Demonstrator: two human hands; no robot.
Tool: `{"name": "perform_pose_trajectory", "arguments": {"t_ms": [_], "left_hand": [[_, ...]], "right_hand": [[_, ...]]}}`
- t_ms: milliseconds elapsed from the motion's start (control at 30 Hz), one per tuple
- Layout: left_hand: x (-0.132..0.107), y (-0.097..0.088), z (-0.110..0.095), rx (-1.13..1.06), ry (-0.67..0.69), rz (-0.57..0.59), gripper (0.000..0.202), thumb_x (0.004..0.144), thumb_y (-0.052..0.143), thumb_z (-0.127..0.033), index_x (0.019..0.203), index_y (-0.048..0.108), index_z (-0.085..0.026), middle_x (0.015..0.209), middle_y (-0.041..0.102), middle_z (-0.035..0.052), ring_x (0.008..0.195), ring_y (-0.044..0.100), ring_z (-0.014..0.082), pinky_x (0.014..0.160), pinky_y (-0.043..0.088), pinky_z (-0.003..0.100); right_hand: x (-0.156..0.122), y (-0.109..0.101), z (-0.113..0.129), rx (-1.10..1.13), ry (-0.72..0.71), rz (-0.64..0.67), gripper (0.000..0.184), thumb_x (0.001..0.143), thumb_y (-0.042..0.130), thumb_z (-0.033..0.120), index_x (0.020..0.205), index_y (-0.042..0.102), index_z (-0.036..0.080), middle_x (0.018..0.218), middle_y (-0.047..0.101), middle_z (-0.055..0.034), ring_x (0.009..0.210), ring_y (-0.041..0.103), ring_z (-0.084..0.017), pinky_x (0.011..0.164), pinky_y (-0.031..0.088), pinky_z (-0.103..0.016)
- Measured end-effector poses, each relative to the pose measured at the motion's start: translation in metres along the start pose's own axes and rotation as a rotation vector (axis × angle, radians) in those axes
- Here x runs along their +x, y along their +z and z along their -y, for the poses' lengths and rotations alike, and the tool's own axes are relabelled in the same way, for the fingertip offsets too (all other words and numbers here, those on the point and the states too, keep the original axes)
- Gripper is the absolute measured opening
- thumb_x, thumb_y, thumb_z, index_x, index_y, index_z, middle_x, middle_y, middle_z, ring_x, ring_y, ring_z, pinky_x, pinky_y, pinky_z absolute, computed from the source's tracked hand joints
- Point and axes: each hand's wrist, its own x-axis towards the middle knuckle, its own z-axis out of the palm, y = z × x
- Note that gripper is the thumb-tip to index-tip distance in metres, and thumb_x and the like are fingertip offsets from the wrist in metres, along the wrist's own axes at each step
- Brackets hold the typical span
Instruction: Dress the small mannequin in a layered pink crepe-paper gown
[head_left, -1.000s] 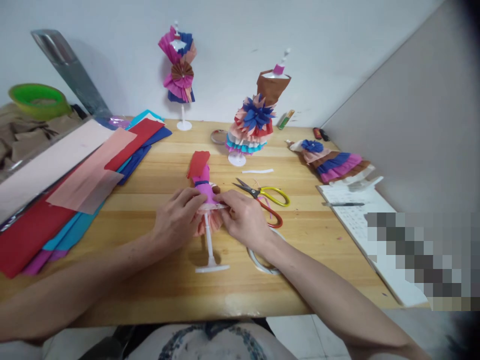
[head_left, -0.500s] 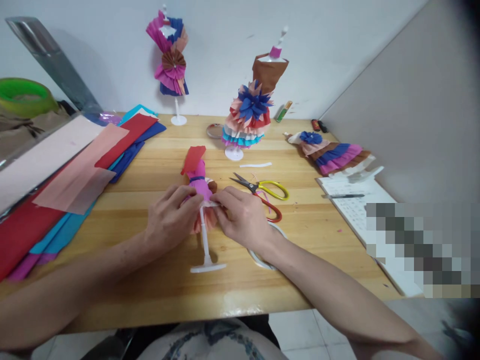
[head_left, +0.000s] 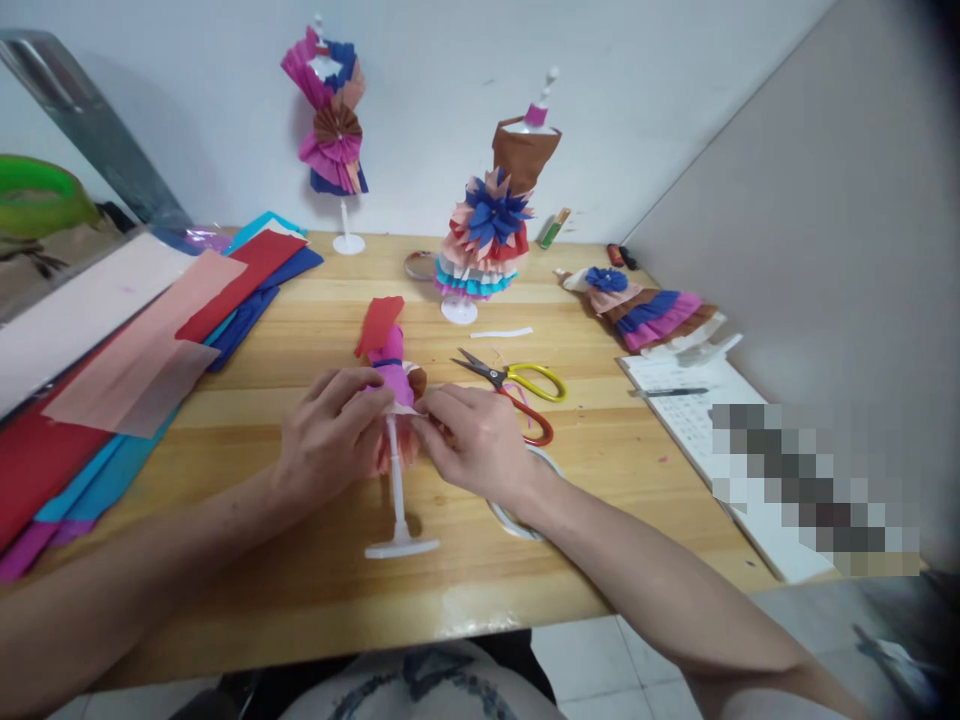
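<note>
A small dress form (head_left: 395, 480) with a white stem and base lies on the wooden table, its base toward me. Pink crepe paper (head_left: 393, 378) wraps its body, with a dark blue band and a red paper piece (head_left: 382, 322) at the far end. My left hand (head_left: 330, 425) pinches the lower edge of the pink wrap from the left. On the right, my right hand (head_left: 476, 435) pinches a pale strip (head_left: 405, 409) at that same edge. Peach ruffled paper (head_left: 401, 445) shows beneath, partly hidden by my hands.
Scissors (head_left: 495, 378) with yellow and red handles lie open beyond my right hand. Coloured crepe paper sheets (head_left: 150, 340) cover the left side. Two dressed forms, one with a blue flower (head_left: 496, 208), stand at the back. A notebook (head_left: 675, 420) with a pen is at right.
The whole view has shifted slightly, so things sit a little further left. Both hands keep their pinch at the dress form's lower edge, with only small finger movement.
</note>
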Motion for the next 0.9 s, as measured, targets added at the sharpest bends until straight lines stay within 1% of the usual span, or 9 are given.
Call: {"name": "perform_pose_trajectory", "arguments": {"t_ms": [167, 233, 367, 467, 600, 667, 733, 833, 900], "left_hand": [[0.002, -0.001, -0.001, 0.000, -0.014, 0.009, 0.013, 0.083, 0.056, -0.009, 0.086, 0.061, -0.020, 0.092, 0.067, 0.0052, 0.079, 0.062, 0.0156, 0.071, 0.053, 0.028], [0.000, -0.001, -0.004, 0.018, 0.019, 0.046, 0.014, 0.082, 0.057, -0.009, 0.091, 0.062, -0.019, 0.099, 0.068, 0.0074, 0.084, 0.062, 0.0175, 0.074, 0.053, 0.029], [-0.003, -0.001, -0.008, 0.045, 0.099, 0.123, 0.028, 0.082, 0.057, -0.009, 0.109, 0.060, -0.017, 0.107, 0.068, 0.0105, 0.096, 0.062, 0.0213, 0.081, 0.054, 0.032], [-0.004, -0.002, -0.009, 0.044, 0.149, 0.105, 0.030, 0.083, 0.052, -0.004, 0.108, 0.060, -0.018, 0.100, 0.069, 0.0089, 0.093, 0.062, 0.0208, 0.079, 0.054, 0.032], [-0.004, -0.003, -0.007, 0.025, 0.126, 0.058, 0.024, 0.082, 0.051, -0.003, 0.099, 0.061, -0.018, 0.094, 0.068, 0.0088, 0.090, 0.062, 0.0211, 0.076, 0.054, 0.032], [-0.004, -0.004, -0.007, 0.055, 0.112, 0.059, 0.026, 0.084, 0.051, -0.004, 0.104, 0.060, -0.017, 0.095, 0.068, 0.0096, 0.089, 0.062, 0.0214, 0.075, 0.054, 0.032], [-0.004, -0.003, -0.008, 0.100, 0.130, 0.088, 0.027, 0.086, 0.052, -0.008, 0.111, 0.059, -0.016, 0.097, 0.068, 0.0102, 0.088, 0.062, 0.0219, 0.072, 0.053, 0.033], [-0.003, -0.002, -0.009, 0.128, 0.177, 0.133, 0.020, 0.086, 0.055, -0.013, 0.106, 0.060, -0.017, 0.097, 0.068, 0.0098, 0.088, 0.062, 0.0215, 0.071, 0.053, 0.031], [-0.003, -0.002, -0.010, 0.116, 0.162, 0.121, 0.012, 0.085, 0.056, -0.012, 0.094, 0.061, -0.018, 0.095, 0.067, 0.0086, 0.086, 0.061, 0.0201, 0.072, 0.053, 0.030]], "right_hand": [[0.007, -0.015, -0.001, 0.127, 0.112, 0.053, 0.031, 0.093, 0.046, 0.032, 0.075, 0.066, 0.016, 0.070, 0.067, -0.0053, 0.063, 0.058, -0.013, 0.060, 0.037, -0.024], [0.012, -0.026, -0.005, 0.159, 0.161, 0.120, 0.025, 0.090, 0.050, 0.029, 0.075, 0.067, 0.016, 0.070, 0.067, -0.0044, 0.063, 0.058, -0.013, 0.059, 0.035, -0.024], [0.019, -0.041, -0.013, 0.049, 0.257, 0.263, 0.018, 0.081, 0.053, 0.017, 0.069, 0.066, 0.018, 0.060, 0.064, -0.0012, 0.055, 0.052, -0.012, 0.054, 0.028, -0.025], [0.021, -0.041, -0.017, -0.014, 0.276, 0.335, 0.017, 0.079, 0.053, 0.014, 0.069, 0.066, 0.020, 0.061, 0.065, -0.0008, 0.056, 0.052, -0.013, 0.052, 0.025, -0.025], [0.020, -0.034, -0.016, -0.016, 0.300, 0.430, 0.015, 0.079, 0.055, 0.013, 0.075, 0.067, 0.022, 0.068, 0.067, -0.0009, 0.060, 0.056, -0.013, 0.054, 0.027, -0.024], [0.020, -0.035, -0.013, 0.011, 0.312, 0.436, 0.014, 0.083, 0.055, 0.017, 0.076, 0.066, 0.021, 0.069, 0.067, -0.0013, 0.062, 0.057, -0.014, 0.055, 0.029, -0.024], [0.019, -0.036, -0.009, 0.038, 0.315, 0.424, 0.015, 0.086, 0.056, 0.030, 0.078, 0.064, 0.021, 0.070, 0.067, -0.0019, 0.063, 0.059, -0.015, 0.056, 0.030, -0.024], [0.016, -0.037, -0.002, -0.008, 0.276, 0.420, 0.030, 0.080, 0.063, 0.048, 0.087, 0.061, 0.019, 0.077, 0.069, -0.0046, 0.064, 0.060, -0.018, 0.054, 0.027, -0.026], [0.013, -0.033, 0.000, -0.079, 0.243, 0.426, 0.027, 0.079, 0.064, 0.039, 0.094, 0.059, 0.017, 0.082, 0.070, -0.0072, 0.065, 0.060, -0.020, 0.053, 0.025, -0.027]]}}
